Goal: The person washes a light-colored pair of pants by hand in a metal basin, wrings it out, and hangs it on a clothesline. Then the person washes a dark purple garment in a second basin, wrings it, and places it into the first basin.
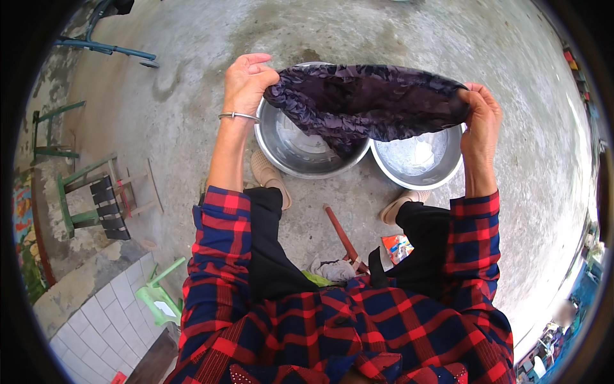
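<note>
A dark purple garment point(409, 96) with a black floral pattern is stretched sideways between my hands. Its opening faces me, and I cannot make out which kind of garment it is. My left hand point(246, 84), with a metal bangle at the wrist, pinches the left end. At the other end my right hand point(483, 118) has its fingers closed on the edge. Below the cloth two metal basins stand on the floor side by side. The left basin point(274, 142) is partly covered by a hanging fold, while the right basin point(446, 168) holds water that looks whitish.
Between my feet lie a reddish stick point(342, 230), a colourful packet point(398, 248) and a greyish cloth point(334, 270). To the left are a small green plastic chair point(160, 301), a wooden chair frame point(80, 219) and a blue metal frame point(109, 48). Concrete floor point(531, 211) surrounds the basins.
</note>
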`<action>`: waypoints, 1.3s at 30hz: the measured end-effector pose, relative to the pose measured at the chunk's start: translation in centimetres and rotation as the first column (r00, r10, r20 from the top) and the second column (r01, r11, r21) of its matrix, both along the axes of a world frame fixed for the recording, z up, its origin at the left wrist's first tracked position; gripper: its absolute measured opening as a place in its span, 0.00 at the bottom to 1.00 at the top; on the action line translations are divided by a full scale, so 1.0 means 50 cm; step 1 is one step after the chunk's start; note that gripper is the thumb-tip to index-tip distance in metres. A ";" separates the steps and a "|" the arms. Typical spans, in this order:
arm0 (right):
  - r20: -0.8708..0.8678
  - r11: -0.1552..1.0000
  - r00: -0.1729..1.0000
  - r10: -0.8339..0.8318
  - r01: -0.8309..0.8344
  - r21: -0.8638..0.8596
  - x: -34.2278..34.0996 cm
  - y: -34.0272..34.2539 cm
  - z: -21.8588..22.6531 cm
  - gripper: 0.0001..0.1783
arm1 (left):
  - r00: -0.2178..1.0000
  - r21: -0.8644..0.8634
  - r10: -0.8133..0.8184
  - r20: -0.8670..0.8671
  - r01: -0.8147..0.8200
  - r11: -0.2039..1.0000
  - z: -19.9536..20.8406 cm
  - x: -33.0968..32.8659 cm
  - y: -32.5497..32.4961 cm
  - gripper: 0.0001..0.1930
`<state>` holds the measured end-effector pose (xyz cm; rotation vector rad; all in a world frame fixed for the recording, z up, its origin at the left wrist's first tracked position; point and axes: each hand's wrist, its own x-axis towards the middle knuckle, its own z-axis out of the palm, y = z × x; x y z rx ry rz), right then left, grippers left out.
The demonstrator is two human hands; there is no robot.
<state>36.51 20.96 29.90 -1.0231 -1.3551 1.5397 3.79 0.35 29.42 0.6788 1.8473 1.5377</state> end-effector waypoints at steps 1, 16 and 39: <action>0.011 1.000 1.000 -0.009 0.009 0.019 0.003 0.005 -0.002 0.05 | 1.000 0.009 0.013 -0.013 -0.013 1.000 0.001 -0.002 -0.002 0.23; 0.065 0.999 0.997 0.037 -0.036 -0.015 -0.032 -0.029 0.022 0.04 | 0.999 -0.030 0.029 0.034 -0.028 0.999 0.014 -0.014 -0.011 0.24; 0.030 0.961 0.965 0.260 -0.255 -0.109 -0.097 -0.101 0.025 0.03 | 0.946 0.017 -0.246 0.210 0.248 0.969 0.014 0.080 0.041 0.22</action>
